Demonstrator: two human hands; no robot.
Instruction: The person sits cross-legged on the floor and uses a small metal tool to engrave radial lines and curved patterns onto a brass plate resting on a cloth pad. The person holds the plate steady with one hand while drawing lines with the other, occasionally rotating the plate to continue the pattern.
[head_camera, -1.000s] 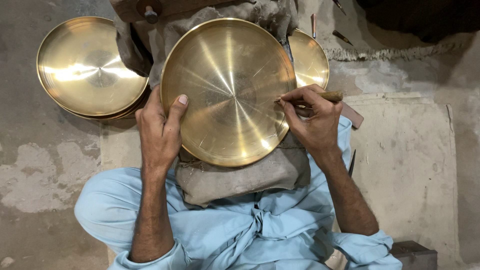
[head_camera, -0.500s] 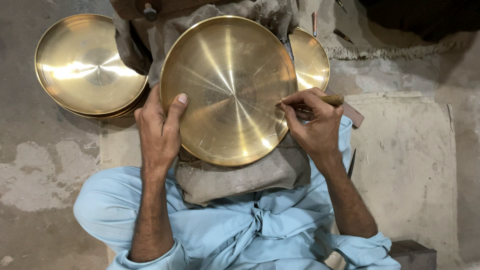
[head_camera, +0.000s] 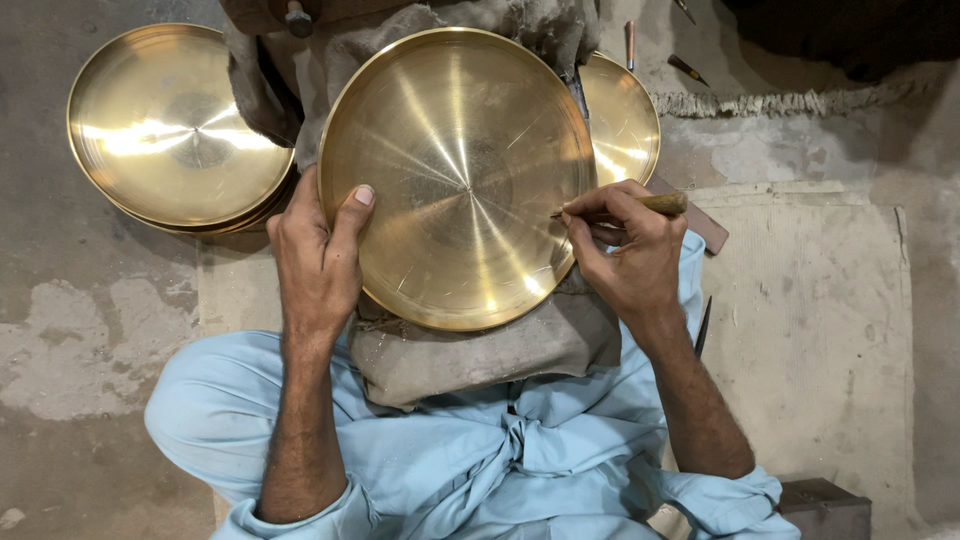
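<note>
Here, at the far left, a stack of brass plates (head_camera: 180, 130) is seen lying on the concrete floor (head_camera: 90, 330), its top plate catching the light; just beside it to the right, a grey cloth (head_camera: 470, 350) is draped over the lap and up behind the work; against this cloth a large brass plate (head_camera: 460, 175) is propped, tilted, its hollow face turned to the camera; its left rim is gripped by the left hand (head_camera: 315, 255), the thumb laid on the inner face and the fingers curled behind the edge, out of sight; at the right rim the right hand (head_camera: 630, 250) is closed round a small wooden-handled tool (head_camera: 655, 205), the fingers pinched tight on it, and the tip is set against the plate's inner face near the edge; behind this hand another brass plate (head_camera: 620, 120) is partly hidden by the large one; farther right, a few slim tools (head_camera: 688, 68) are left lying on the floor near a frayed rope (head_camera: 760, 102); light blue clothing (head_camera: 470, 470) fills the lower part of the view.
</note>
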